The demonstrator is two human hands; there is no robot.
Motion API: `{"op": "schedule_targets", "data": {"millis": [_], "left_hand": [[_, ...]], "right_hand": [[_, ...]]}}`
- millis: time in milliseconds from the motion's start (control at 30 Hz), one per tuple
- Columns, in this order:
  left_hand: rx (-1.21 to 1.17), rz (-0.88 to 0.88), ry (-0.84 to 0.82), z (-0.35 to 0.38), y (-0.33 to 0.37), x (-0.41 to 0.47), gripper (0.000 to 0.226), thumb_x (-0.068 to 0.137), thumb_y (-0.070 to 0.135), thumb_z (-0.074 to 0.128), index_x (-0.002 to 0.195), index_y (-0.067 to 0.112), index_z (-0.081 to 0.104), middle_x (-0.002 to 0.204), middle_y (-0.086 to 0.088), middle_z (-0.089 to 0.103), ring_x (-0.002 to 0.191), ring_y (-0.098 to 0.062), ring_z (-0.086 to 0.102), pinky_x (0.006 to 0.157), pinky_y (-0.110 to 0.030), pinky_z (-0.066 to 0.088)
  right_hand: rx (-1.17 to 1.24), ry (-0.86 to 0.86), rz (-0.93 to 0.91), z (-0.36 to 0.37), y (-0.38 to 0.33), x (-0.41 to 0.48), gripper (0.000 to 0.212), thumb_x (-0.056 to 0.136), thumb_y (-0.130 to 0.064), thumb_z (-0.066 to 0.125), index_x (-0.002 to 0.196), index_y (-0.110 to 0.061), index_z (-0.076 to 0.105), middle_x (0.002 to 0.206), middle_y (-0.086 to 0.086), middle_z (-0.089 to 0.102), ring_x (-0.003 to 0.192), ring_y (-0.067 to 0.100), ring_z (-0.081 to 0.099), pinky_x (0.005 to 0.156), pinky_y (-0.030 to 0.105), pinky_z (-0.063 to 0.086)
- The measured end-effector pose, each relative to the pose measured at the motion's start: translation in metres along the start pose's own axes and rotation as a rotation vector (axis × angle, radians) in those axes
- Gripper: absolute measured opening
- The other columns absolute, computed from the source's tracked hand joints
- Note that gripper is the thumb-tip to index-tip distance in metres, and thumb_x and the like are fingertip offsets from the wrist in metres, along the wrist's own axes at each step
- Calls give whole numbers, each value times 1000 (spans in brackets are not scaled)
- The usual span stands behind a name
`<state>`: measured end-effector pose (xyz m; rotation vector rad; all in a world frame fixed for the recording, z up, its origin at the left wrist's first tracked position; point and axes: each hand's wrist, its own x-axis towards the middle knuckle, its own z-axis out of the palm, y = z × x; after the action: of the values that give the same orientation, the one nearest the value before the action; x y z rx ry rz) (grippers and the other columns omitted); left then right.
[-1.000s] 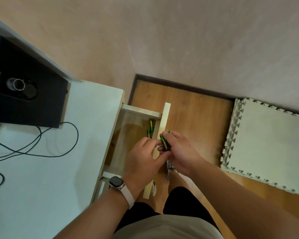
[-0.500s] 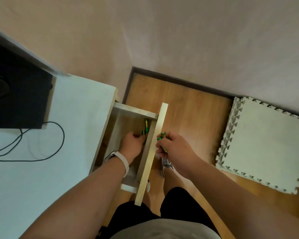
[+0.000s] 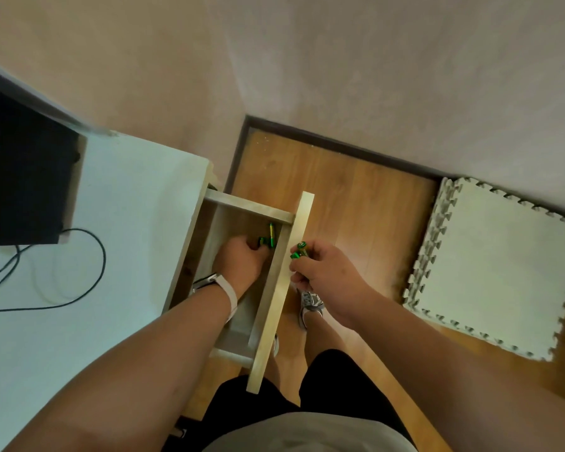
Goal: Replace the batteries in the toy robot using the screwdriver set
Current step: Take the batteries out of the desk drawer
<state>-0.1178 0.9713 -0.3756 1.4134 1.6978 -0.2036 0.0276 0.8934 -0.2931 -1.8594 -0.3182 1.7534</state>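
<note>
Batteries are lying and being held at frame centre. At far left, one black box is sitting on one white desk, with one thin black cable looping beside it. One left hand is reaching into one open drawer, fingers curling at two loose green batteries on its floor; whether it is gripping one cannot be told. One right hand is clutching two held batteries beside the drawer front. One foam mat is lying at right.
</note>
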Motion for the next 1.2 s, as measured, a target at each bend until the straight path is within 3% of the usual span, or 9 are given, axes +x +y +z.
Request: {"op": "schedule_targets", "data": {"millis": [200, 467, 633, 800, 967, 1067, 1200], "left_hand": [[-178, 8, 30, -2, 13, 7, 12, 93, 29, 66, 100, 19, 64, 86, 3, 62, 81, -16, 58, 71, -29, 45], [-209, -30, -38, 5, 32, 16, 16, 94, 22, 64, 83, 10, 69, 70, -1, 63, 68, -17, 59, 58, -24, 38], [-221, -78, -98, 2, 34, 17, 15, 96, 24, 63, 89, 11, 67, 78, -3, 64, 79, -23, 61, 73, -32, 45], [-267, -104, -214, -1, 25, 14, 29, 98, 32, 62, 119, 12, 66, 105, -5, 70, 97, -23, 64, 86, -38, 52], [-331, -85, -243, -3, 20, 4, 28, 98, 32, 61, 118, 14, 68, 105, -5, 72, 99, -23, 67, 96, -49, 54], [-352, -68, -250, -7, 17, -10, 30, 99, 30, 61, 123, 15, 66, 112, -4, 71, 103, -21, 66, 96, -43, 53], [-357, -45, -226, -12, 10, -35, 31, 99, 26, 61, 128, 15, 64, 114, 1, 68, 97, -11, 61, 74, -22, 47]], "right_hand": [[14, -7, 11, 1, 2, 2, 21, 89, -16, 62, 109, -22, 62, 92, 6, 67, 82, 17, 66, 88, 43, 57], [6, -3, 21, 0, 3, 2, 20, 89, -18, 61, 109, -23, 62, 89, 5, 69, 73, 10, 64, 77, 29, 57], [14, 2, 43, -2, 3, -1, 19, 89, -18, 61, 108, -23, 63, 89, 5, 69, 72, 10, 64, 74, 27, 55], [48, -3, 52, -8, -1, -6, 15, 90, -13, 59, 103, -21, 64, 80, 2, 68, 61, 6, 60, 64, 22, 49], [81, 18, 46, -11, -2, -9, 15, 90, -10, 59, 101, -19, 64, 73, 3, 67, 60, 11, 60, 65, 24, 50], [79, 34, 43, -10, -2, -13, 15, 90, -11, 59, 102, -19, 65, 73, 4, 66, 64, 15, 60, 70, 30, 53], [50, 62, 27, -7, -4, -20, 16, 90, -13, 60, 103, -21, 65, 74, 2, 66, 67, 14, 61, 71, 29, 55]]}}
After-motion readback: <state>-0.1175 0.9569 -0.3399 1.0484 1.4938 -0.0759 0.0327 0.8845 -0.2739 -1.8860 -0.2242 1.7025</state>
